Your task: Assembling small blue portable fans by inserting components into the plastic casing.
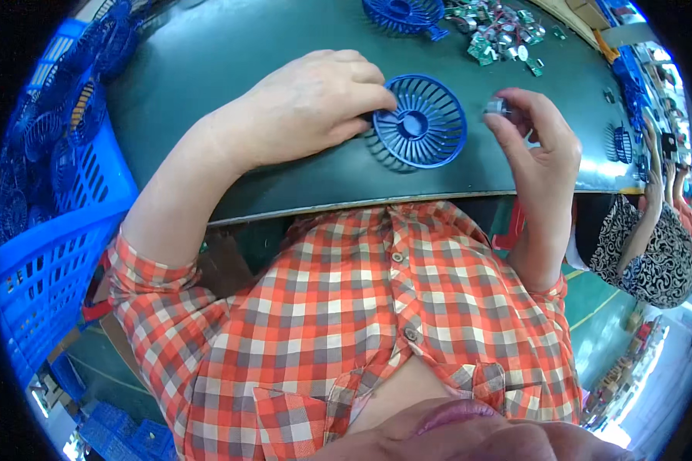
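A round blue plastic fan guard [415, 123] with radiating ribs and a solid round centre lies on the dark green table in front of me. My left hand [327, 96] pinches its left rim between thumb and fingers. Right of the guard, a small silver motor [497, 106] is pinched between the thumb and forefinger of my right hand [542, 131]. The motor is held apart from the guard. The other fingers of that hand are curled.
At the far side sit another blue fan guard [404, 11] and a pile of small circuit boards and motors [500, 34]. A blue crate [61, 238] full of blue guards stands at my left. Another blue guard [621, 144] lies far right, near a co-worker's arm [644, 219].
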### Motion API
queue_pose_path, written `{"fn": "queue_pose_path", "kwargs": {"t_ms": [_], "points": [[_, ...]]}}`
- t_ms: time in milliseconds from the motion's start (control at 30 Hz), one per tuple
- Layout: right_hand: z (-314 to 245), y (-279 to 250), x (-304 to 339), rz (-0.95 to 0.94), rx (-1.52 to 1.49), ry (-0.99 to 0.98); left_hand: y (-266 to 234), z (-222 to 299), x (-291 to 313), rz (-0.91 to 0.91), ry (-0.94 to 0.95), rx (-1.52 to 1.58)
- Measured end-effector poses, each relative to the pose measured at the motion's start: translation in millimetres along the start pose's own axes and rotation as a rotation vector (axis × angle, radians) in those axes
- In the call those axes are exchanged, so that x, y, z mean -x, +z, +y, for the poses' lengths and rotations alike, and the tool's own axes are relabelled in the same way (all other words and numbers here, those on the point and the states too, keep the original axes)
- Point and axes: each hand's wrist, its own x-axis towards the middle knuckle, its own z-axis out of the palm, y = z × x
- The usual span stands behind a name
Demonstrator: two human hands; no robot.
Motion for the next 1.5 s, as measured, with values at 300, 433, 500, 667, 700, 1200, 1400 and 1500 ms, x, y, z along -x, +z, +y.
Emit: {"fn": "queue_pose_path", "kwargs": {"t_ms": [300,433,500,667,700,1200,1400,1500], "points": [[-19,37,-12,-0.303,0.238,-0.5,7,6,3,0.101,-0.014,-0.085],[-20,37,-14,-0.35,0.219,-0.503,5,5,5,0.026,-0.022,-0.056],[-21,38,-16,-0.386,0.258,-0.481,5,4,5,0.019,-0.019,-0.065],[-21,35,-11,-0.39,0.289,-0.45,5,1,5,0.049,-0.016,-0.023],[-19,33,-6,-0.344,0.216,-0.443,5,1,6,0.073,-0.014,0.002],[20,36,38,-0.161,0.038,-0.558,13,-32,-18,0.239,-0.267,-0.155],[69,4,46,0.225,0.051,-0.208,6,-36,-10,0.135,-0.347,-0.314],[118,-33,41,0.332,0.275,-0.05,-8,-39,-6,0.132,-0.311,-0.367]]}}
